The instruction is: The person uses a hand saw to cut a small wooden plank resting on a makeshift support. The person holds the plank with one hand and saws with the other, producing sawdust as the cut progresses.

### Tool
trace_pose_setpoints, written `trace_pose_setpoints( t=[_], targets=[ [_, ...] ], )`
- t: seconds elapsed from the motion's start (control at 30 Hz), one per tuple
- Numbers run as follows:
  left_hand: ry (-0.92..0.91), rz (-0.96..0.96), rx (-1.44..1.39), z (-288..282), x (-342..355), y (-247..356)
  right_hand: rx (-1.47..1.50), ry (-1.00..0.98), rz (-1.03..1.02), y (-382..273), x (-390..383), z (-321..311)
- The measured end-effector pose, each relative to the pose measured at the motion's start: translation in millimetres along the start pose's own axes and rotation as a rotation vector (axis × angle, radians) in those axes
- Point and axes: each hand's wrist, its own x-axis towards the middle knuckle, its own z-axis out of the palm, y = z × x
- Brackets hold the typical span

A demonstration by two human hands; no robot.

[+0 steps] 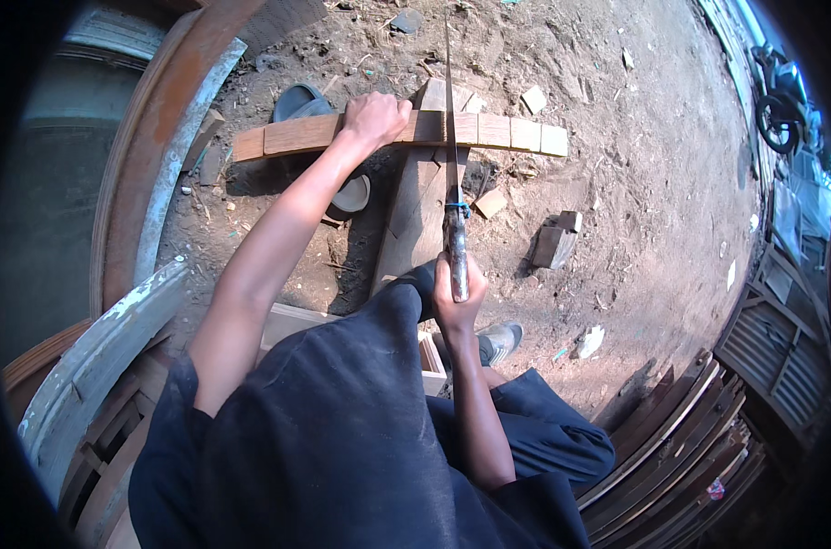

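A long strip of brown wood (298,135) lies crosswise on a thick wooden beam (419,210), with several lines marked across it. My left hand (376,119) is closed over the strip, left of the saw. In my right hand (460,291) is the handle of a hand saw (450,174), its fingers wrapped round it. Blue cord is tied where the handle meets the blade. The narrow blade points away from me and crosses the strip above the beam. How deep it sits in the wood I cannot tell.
Wood offcuts (553,245) and chips lie on the dirt ground (635,174). Dark round dishes or sandals (350,196) rest left of the beam. Old wooden frames (113,339) lean at the left. Long boards (672,439) are stacked at lower right, and a motorcycle (780,114) stands far right.
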Motion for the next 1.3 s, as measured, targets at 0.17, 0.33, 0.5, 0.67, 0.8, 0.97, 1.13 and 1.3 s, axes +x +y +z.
trace_pose_setpoints(
  t=[0.17,0.33,0.5,0.67,0.8,0.97,1.13,1.3],
  targets=[
    [-0.041,0.021,0.0,-2,3,10,0.023,0.011,0.054,-7,9,-5],
    [-0.067,0.03,-0.007,-5,1,13,-0.174,-0.068,-0.003,-6,-20,-25],
    [-0.055,0.098,0.012,-12,-6,21,-0.092,-0.032,0.082,-9,-10,-14],
    [-0.019,0.169,0.096,11,0,10,0.077,-0.009,0.056,-7,0,5],
    [0.008,0.207,0.127,20,7,12,-0.184,-0.012,0.006,4,-68,-33],
    [-0.004,0.184,0.087,0,-8,17,-0.032,-0.018,0.004,-8,2,1],
    [0.064,0.27,0.188,-1,-8,20,-0.062,-0.044,0.021,0,5,-6],
    [-0.053,0.085,0.013,5,2,24,-0.218,-0.029,0.043,1,-57,-34]
  ],
)
